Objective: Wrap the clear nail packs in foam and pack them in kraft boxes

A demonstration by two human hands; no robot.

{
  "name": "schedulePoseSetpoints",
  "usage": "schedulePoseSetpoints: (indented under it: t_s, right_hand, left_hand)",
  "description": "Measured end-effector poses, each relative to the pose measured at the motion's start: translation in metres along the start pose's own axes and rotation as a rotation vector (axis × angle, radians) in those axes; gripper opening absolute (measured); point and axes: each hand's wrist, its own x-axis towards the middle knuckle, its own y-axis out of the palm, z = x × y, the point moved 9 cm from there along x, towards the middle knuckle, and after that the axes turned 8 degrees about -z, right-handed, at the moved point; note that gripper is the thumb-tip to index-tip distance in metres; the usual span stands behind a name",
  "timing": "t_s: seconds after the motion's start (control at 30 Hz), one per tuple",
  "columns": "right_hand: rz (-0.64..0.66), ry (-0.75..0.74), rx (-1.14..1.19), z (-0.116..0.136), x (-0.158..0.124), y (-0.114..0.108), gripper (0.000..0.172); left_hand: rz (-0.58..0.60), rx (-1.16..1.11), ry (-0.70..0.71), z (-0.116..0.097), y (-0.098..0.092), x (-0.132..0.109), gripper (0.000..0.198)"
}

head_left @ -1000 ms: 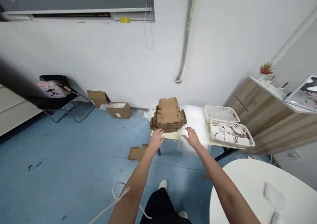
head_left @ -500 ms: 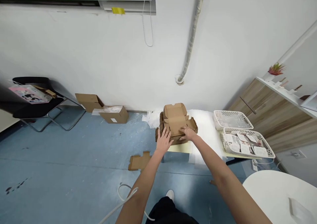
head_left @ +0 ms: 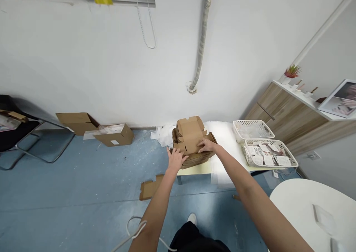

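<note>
A stack of flat brown corrugated-cardboard mailer blanks (head_left: 198,162) sits toward the far side of a pale yellow desk (head_left: 193,177), with a partly folded box (head_left: 189,135) on top. The right hand (head_left: 208,146) lies on that box's near flap, its grip narrow and seemingly pressing rather than closed around it, perhaps to keep the folds down. The left hand (head_left: 175,160) is at the stack's near-left corner, grip wide, fingers spread. A white perforated plastic basket of printed cards (head_left: 269,153) stands to the right, within easy reach

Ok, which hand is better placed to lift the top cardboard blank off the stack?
Right, probably: your right hand rests on the top cardboard blank, while your left hand is down at the stack's edge.
</note>
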Motion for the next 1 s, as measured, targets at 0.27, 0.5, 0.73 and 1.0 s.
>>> schedulePoseSetpoints:
  t_s: [0.27,0.5,0.73,1.0]
  right_hand:
    - [-0.134,-0.073,-0.338,0.020,-0.027,-0.005,0.014]
    - [-0.361,-0.285,-0.526,0.066,-0.054,-0.058,0.024]
    - [-0.554,-0.223,-0.533,0.050,-0.147,-0.146,0.024]
    - [-0.651,0.195,-0.642,-0.046,-0.372,-0.193,0.024]
  left_hand:
    - [0.024,-0.036,0.113,-0.014,-0.008,0.018,0.017]
    - [0.005,-0.152,0.229,-0.036,-0.046,0.048,0.017]
    - [-0.166,-0.198,0.438,-0.142,-0.106,0.067,0.032]
    - [-0.114,-0.385,0.725,-0.349,-0.094,0.014,0.033]
